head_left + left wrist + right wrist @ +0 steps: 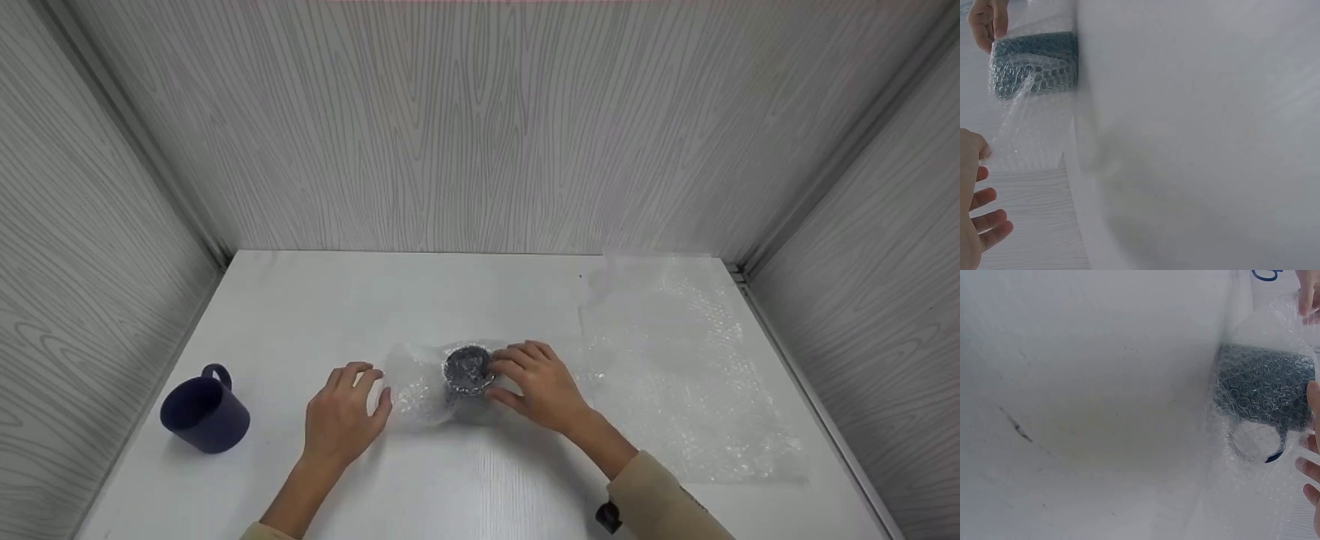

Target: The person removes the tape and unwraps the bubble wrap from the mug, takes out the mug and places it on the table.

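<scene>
A dark mug [468, 371] stands upright in bubble wrap [416, 382], its open mouth facing up. My right hand [541, 386] grips it at the right side of the rim, thumb in front and fingers behind. My left hand [341, 412] pinches the loose left end of the wrap between thumb and forefinger, other fingers spread. In the left wrist view, creases run from the wrapped mug [1036, 64] towards my left hand [971, 208]. In the right wrist view, the mug's handle [1276, 454] shows through the wrap, beside fingers of my right hand [1312, 439].
A second, unwrapped dark blue mug [206, 414] stands at the left of the white table [420, 480], handle pointing back. A large sheet of bubble wrap [682, 382] covers the right side, reaching the back wall. Grey wood-grain panels [420, 135] enclose the table on three sides.
</scene>
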A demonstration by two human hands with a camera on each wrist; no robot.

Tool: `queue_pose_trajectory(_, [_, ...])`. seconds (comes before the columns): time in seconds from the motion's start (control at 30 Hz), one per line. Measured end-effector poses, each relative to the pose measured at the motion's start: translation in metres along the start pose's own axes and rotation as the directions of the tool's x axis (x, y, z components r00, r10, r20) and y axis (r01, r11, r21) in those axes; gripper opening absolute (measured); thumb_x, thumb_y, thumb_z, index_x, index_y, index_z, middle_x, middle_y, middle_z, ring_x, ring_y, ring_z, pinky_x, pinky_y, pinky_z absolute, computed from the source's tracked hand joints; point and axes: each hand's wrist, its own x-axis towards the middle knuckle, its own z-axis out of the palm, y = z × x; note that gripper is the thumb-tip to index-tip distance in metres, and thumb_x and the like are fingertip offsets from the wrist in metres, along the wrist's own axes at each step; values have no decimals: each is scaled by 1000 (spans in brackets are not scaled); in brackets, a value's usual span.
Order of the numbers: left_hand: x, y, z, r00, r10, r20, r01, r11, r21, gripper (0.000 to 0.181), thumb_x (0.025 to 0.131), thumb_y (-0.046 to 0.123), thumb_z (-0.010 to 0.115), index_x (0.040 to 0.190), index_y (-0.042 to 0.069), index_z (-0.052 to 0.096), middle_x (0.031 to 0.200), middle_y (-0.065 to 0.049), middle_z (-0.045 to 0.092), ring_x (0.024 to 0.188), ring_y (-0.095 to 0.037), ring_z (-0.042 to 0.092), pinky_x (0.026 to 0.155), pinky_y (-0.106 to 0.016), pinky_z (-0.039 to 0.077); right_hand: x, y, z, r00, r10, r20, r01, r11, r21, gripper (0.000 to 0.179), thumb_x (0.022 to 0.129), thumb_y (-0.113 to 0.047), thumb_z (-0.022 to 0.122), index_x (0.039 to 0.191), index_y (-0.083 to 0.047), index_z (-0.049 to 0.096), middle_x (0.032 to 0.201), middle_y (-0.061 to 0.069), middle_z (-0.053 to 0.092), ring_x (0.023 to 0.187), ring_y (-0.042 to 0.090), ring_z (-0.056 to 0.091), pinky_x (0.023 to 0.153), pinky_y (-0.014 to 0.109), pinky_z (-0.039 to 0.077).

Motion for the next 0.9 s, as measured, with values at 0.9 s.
queue_pose_trajectory(0.9, [-12,-23,11,997,-77,7,76,997,17,35,79,24,91,103,6,73,100,-13,73,87,-33,73,51,-35,54,0,0,-2,1000,3,12,-3,1000,-17,37,88,-47,83,114,-22,77,123,-4,76,115,18,69,105,41,53])
